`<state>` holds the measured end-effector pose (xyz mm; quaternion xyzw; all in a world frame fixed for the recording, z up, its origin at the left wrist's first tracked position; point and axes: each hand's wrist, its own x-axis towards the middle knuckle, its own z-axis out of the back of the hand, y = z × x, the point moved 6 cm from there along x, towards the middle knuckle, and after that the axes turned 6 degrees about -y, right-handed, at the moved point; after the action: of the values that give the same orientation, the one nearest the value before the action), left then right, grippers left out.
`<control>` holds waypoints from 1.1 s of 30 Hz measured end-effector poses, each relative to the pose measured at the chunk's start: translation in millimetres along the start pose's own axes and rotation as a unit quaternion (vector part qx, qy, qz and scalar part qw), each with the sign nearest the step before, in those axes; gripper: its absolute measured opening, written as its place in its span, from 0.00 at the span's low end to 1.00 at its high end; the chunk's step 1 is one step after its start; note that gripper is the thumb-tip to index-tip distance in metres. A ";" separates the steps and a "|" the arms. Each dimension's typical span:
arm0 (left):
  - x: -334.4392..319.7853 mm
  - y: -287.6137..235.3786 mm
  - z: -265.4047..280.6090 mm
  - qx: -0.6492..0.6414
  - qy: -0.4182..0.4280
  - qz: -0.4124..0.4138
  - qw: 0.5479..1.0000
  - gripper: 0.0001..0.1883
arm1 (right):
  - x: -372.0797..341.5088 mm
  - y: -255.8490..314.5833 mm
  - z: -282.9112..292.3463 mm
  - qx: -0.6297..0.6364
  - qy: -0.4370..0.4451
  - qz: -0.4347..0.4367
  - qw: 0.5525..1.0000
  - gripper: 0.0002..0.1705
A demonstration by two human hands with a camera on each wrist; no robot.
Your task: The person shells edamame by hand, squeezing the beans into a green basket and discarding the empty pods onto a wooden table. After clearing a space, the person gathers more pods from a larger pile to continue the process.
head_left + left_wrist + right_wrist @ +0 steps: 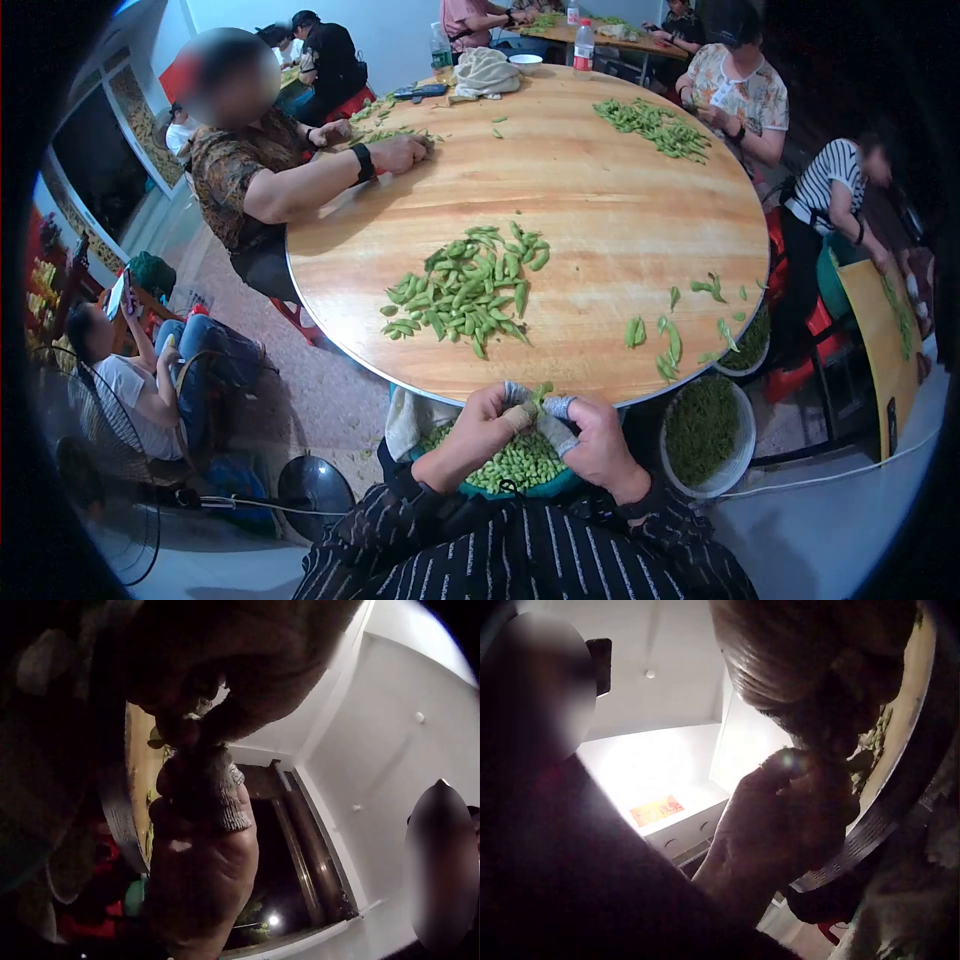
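Note:
In the head view, my left hand (478, 428) and right hand (604, 450) meet just off the table's near edge, with cloth-like wraps on some fingers. Between their fingertips they pinch a green edamame pod (541, 391); the wraps and fingers cover most of it. Directly beneath is a basin of shelled green beans (515, 468), partly hidden by the hands. A heap of edamame pods (465, 285) lies on the table in front of me. Both wrist views are dark: the left wrist view shows the fingertips (196, 735) close together, and the right wrist view shows them bunched likewise.
The round wooden table (600, 270) bears loose pods (668, 345) at right and another pile (655, 128) at the far right. A bottle (583, 45) and a cloth (487, 73) stand at the back. A tub of green scraps (708, 435) sits right of me. Other people sit around.

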<state>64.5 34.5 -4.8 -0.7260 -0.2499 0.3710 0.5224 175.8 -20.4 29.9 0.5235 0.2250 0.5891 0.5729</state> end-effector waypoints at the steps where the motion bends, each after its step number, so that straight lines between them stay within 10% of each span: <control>1: 0.5 0.2 1.5 -0.017 -0.005 -0.006 1.000 0.04 | 0.3 0.7 -2.9 -0.008 0.010 0.009 1.000 0.09; 13: 18.7 4.7 -2.5 -0.065 -0.019 0.011 0.998 0.06 | -0.8 -8.6 14.5 -0.049 -0.053 0.011 0.997 0.09; 15: 29.3 -19.2 1.6 0.094 -0.057 -0.137 0.985 0.05 | -2.0 -22.0 54.1 -0.087 -0.118 -0.026 0.989 0.08; 20: 76.2 -78.0 14.5 0.529 -0.182 -0.219 0.799 0.12 | -14.5 -33.7 162.8 -0.352 -0.232 -0.087 0.902 0.07; 27: 132.5 -71.9 9.8 0.696 -0.162 -0.249 0.654 0.07 | -43.2 -42.4 174.3 -0.190 -0.282 -0.136 0.931 0.10; 30: 127.2 -70.3 10.3 0.683 -0.172 -0.252 0.664 0.07 | -39.9 -50.4 147.9 -0.109 -0.228 -0.130 0.959 0.11; 33: 99.7 -74.8 5.2 0.479 -0.123 -0.190 0.848 0.07 | -24.4 -40.2 107.7 -0.043 -0.178 -0.111 0.977 0.10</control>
<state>122.0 136.9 37.2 -0.2726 -0.2370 0.4244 0.8303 282.7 -68.9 24.2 0.5665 0.1502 0.4279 0.6881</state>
